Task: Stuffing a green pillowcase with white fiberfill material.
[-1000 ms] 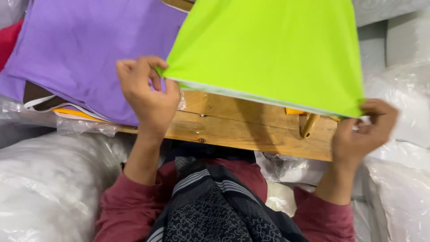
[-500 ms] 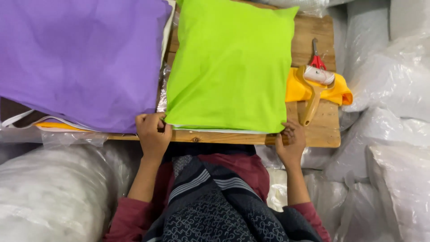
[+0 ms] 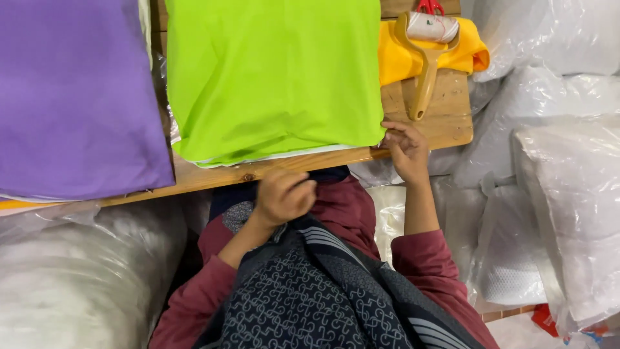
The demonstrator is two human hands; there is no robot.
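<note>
A lime-green cushion [image 3: 274, 74] lies flat on the wooden table [image 3: 445, 116]. My right hand [image 3: 403, 147] pinches its near right corner at the table's front edge. My left hand [image 3: 284, 195] is off the cushion, curled closed just below the table edge against my dark patterned scarf, and nothing shows in it. A purple cushion [image 3: 71, 97] lies to the left of the green one, overhanging the table's front.
A lint roller with a tan handle [image 3: 427, 61] rests on folded yellow cloth [image 3: 413, 55] at the table's right end. Clear plastic bags of white filling [image 3: 568, 181] crowd the right side, and another bulky bag [image 3: 77, 271] lies at lower left.
The green cushion was held up a second ago and now lies on the table. My left hand has let go of its near edge and dropped to my chest; my right stays at the corner.
</note>
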